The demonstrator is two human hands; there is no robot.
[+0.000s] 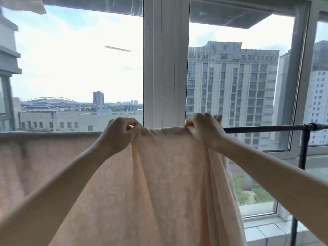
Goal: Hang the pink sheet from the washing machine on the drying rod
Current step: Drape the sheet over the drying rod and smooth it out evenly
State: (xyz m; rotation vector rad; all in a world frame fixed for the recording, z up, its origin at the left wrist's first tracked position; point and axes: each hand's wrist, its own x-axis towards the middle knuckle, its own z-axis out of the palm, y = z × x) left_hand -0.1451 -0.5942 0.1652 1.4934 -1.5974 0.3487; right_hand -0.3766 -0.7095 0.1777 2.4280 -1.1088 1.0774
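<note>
I see both arms stretched forward and up, my left hand (120, 132) and right hand (202, 127) each with fingers curled tight, pinching the top fold of the one pink sheet (150, 183) where it lies over the one dark drying rod (266, 129). The sheet is draped over the rod and hangs down from it, spread flat to the left and gathered in folds under my right hand, in front of the window (165, 68).

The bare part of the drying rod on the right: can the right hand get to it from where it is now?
Probably yes. The right hand grips the pink sheet right beside the bare drying rod, and nothing lies between them.
</note>
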